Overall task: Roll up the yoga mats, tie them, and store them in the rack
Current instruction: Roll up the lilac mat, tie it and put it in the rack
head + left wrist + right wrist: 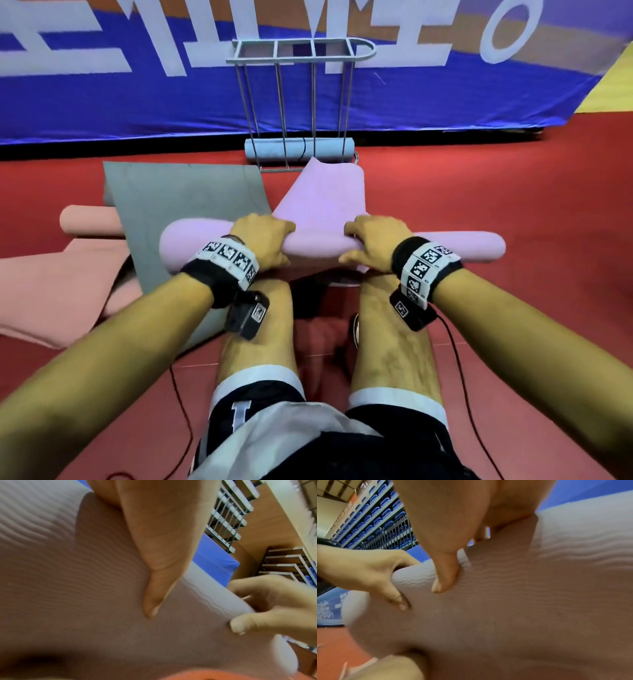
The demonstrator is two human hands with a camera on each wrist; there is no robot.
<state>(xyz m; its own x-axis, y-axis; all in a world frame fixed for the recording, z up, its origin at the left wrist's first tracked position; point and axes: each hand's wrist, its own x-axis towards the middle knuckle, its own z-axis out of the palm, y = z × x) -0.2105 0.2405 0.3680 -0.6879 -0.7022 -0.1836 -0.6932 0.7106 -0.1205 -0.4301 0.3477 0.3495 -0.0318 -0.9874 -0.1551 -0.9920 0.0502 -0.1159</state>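
Note:
A lilac yoga mat (322,202) lies partly rolled across my shins, its flat end reaching toward the rack. My left hand (263,240) grips the roll (318,245) left of its middle, fingers curled over the top and thumb underneath. My right hand (371,241) grips it right of the middle the same way. In the left wrist view my thumb (154,595) presses the ribbed mat (85,588). In the right wrist view my thumb (445,580) digs into the roll (522,601). A grey wire rack (298,102) stands ahead with a light blue tied roll (298,149) in its base.
A grey mat (181,205) lies flat at the left, over a pink mat (65,284) with a rolled end (89,221). A blue banner wall (137,102) runs behind the rack. Red floor (496,192) spreads to the right. Black cables (459,370) trail beside my legs.

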